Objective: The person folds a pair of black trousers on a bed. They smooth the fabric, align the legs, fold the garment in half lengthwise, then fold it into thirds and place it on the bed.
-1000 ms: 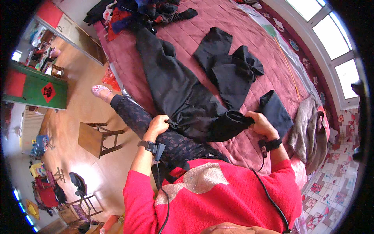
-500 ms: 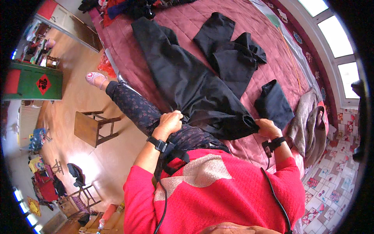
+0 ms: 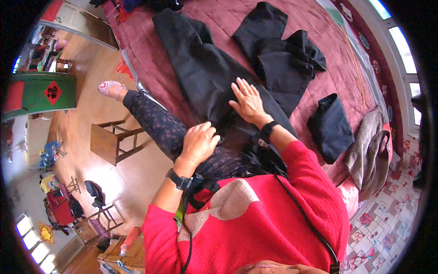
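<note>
Black trousers (image 3: 196,59) lie stretched over the bed, their near end across my lap. My left hand (image 3: 200,142) is closed on the near left edge of the cloth, fingers curled over it. Flat on the middle of the trousers rests my right hand (image 3: 248,104), its fingers spread. Beyond it to the right, a second black garment (image 3: 283,68) lies loosely folded. A smaller folded black cloth (image 3: 331,128) sits further right on the bed.
The pink quilted bedspread (image 3: 315,18) lies under the garments. Grey-brown clothing (image 3: 365,155) is heaped at the bed's right edge. On the floor to the left stands a wooden stool (image 3: 107,144), with a green cabinet (image 3: 41,91) behind it. A window (image 3: 404,50) is at the right.
My right hand has let go of the trousers' right near corner and moved left and forward onto the middle of the cloth, opening flat. My left hand stays at the left edge.
</note>
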`<action>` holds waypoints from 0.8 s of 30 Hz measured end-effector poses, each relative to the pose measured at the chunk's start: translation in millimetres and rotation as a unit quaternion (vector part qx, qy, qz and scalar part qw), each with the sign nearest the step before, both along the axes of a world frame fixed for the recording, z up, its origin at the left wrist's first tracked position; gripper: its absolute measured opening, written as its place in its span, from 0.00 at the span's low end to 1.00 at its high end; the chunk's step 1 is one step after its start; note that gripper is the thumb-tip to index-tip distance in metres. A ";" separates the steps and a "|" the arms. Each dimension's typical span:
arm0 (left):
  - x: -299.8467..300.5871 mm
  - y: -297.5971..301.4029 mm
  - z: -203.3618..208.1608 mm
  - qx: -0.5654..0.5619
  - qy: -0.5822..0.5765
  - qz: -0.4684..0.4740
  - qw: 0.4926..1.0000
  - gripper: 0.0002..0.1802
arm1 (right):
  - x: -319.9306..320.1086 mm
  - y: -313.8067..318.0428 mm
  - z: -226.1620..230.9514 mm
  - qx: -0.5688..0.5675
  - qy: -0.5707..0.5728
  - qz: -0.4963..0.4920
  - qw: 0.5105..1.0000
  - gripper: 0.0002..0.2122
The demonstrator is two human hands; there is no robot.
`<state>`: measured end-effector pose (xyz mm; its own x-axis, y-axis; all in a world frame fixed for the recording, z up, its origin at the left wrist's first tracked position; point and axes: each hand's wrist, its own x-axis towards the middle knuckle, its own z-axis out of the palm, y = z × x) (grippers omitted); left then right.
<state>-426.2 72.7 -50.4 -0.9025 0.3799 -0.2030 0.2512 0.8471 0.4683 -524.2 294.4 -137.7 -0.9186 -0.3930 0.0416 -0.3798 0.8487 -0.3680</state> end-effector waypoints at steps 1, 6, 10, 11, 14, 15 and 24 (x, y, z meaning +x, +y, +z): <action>-11.0 -3.4 4.2 0.037 0.009 0.033 0.999 0.16 | 0.2 -6.5 -14.1 0.079 -0.052 -0.002 0.996 0.32; -67.8 -0.1 4.3 0.052 0.157 0.077 0.983 0.31 | 6.3 -4.2 -53.0 0.043 0.010 -0.003 0.999 0.33; -76.7 43.4 -33.9 0.065 0.151 -0.052 0.985 0.43 | 4.3 -0.4 -56.3 0.033 -0.018 -0.006 0.999 0.32; -76.3 39.0 -42.7 0.033 0.091 -0.064 0.993 0.47 | 3.7 -0.6 -55.9 0.034 -0.036 -0.011 0.999 0.31; -72.3 -32.4 -47.2 -0.188 -0.006 -0.033 0.982 0.45 | 2.8 0.1 -55.3 0.017 -0.029 -0.001 0.999 0.31; -79.2 -60.0 -45.1 -0.238 -0.132 0.031 0.962 0.42 | 1.2 0.1 -55.4 -0.009 0.001 -0.004 1.000 0.31; -113.1 -28.4 -33.6 -0.024 0.130 -0.004 0.991 0.41 | -0.1 -1.1 -56.6 -0.037 -0.004 -0.005 0.999 0.31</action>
